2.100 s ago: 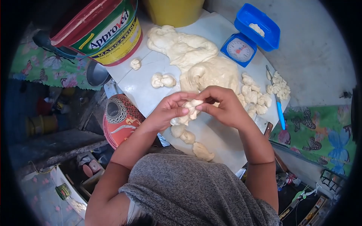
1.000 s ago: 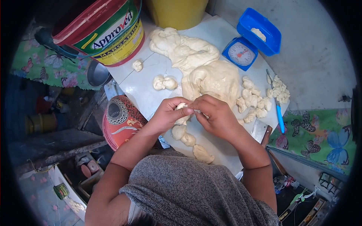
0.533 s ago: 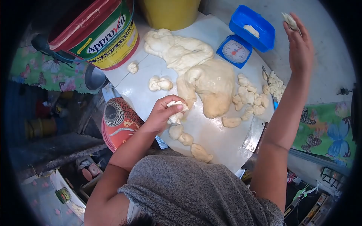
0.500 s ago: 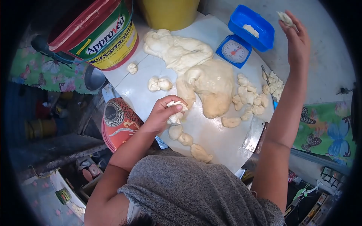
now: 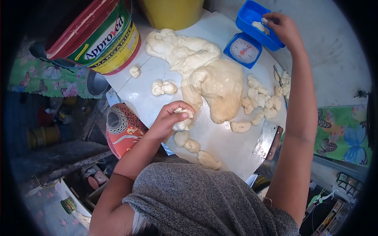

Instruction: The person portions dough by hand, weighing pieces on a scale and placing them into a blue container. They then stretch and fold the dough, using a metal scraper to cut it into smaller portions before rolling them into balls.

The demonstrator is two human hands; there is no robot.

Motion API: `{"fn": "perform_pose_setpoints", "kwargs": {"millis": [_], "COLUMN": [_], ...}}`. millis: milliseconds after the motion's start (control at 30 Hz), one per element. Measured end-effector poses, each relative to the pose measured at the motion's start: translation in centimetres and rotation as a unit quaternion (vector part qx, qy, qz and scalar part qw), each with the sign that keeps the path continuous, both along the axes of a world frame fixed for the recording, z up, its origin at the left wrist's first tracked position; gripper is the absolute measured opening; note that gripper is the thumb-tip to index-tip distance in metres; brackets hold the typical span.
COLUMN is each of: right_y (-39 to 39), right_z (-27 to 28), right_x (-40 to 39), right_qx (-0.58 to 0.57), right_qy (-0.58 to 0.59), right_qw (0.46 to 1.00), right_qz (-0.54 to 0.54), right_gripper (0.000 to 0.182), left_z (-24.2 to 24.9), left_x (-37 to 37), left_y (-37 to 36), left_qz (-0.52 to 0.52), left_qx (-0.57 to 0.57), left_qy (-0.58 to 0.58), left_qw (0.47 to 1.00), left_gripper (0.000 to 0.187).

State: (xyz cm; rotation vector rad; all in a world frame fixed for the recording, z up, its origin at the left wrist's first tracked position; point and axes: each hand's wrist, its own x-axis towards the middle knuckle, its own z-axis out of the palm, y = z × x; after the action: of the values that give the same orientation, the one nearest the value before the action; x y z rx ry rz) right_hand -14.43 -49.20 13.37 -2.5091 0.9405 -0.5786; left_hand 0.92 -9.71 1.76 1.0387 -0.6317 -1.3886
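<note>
My left hand [image 5: 173, 118] is closed around a piece of dough [image 5: 182, 125] above the near-left part of the table. My right hand [image 5: 281, 27] reaches over the blue scale tray [image 5: 246, 17], its fingers pinching a small bit of dough at their tips. Inside the tray lies a dough piece [image 5: 258, 26], just below those fingers. The dial of the blue kitchen scale [image 5: 243, 51] faces me. A large mass of dough [image 5: 220, 86] spreads across the table's middle, with several smaller dough pieces [image 5: 260, 98] to its right.
A dough scraper [image 5: 265, 141] lies at the right edge of the white table [image 5: 236, 151]. At the back left stand a margarine bucket [image 5: 106, 43] and a yellow container [image 5: 173, 13]. More dough lumps [image 5: 191, 145] sit along the near edge, others [image 5: 164, 87] at left.
My right hand has moved left and down from beyond the tray to over it, still with dough in its fingers. The left hand keeps its dough in nearly the same place.
</note>
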Motion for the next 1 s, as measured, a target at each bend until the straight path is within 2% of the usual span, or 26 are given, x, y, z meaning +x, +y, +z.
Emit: {"fn": "perform_pose_setpoints", "kwargs": {"millis": [133,233,300,533,600,700,933,1000], "right_y": [0.5,0.7,0.2,0.0,0.1,1.5,-3.0,-3.8], "right_z": [-0.3,0.1,0.1,1.4,1.8,1.0,-1.2,-1.5], "right_x": [-0.2,-0.3,-0.3,-0.8,-0.8,-0.2,1.6,2.0], "right_qx": [-0.005,0.014,-0.012,-0.110,-0.075,-0.062,-0.019,-0.038], "right_qy": [-0.039,-0.081,-0.139,-0.145,-0.023,0.030,0.066,0.097], "right_qw": [0.999,0.996,0.990,0.983,0.997,0.998,0.998,0.994], "right_qz": [0.015,-0.040,-0.018,-0.021,-0.015,-0.006,0.008,0.041], "right_gripper": [0.029,0.029,0.029,0.031,0.038,0.044,0.043,0.040], "left_z": [0.1,-0.1,-0.2,-0.1,0.0,0.0,-0.3,-0.4], "left_x": [0.0,-0.1,-0.1,-0.1,-0.1,-0.1,-0.1,0.0], "left_y": [-0.1,-0.1,-0.1,-0.1,-0.1,-0.1,0.0,-0.2], "left_qz": [-0.004,-0.004,-0.009,-0.009,-0.010,-0.015,-0.022,-0.030], "left_qx": [0.006,0.005,0.004,-0.004,-0.004,0.001,-0.014,-0.067], "left_qy": [0.002,0.001,-0.009,-0.007,-0.006,-0.004,0.013,0.027], "left_qw": [1.000,1.000,1.000,1.000,1.000,1.000,1.000,0.997], "left_gripper": [0.017,0.017,0.017,0.018,0.018,0.018,0.022,0.028]}}
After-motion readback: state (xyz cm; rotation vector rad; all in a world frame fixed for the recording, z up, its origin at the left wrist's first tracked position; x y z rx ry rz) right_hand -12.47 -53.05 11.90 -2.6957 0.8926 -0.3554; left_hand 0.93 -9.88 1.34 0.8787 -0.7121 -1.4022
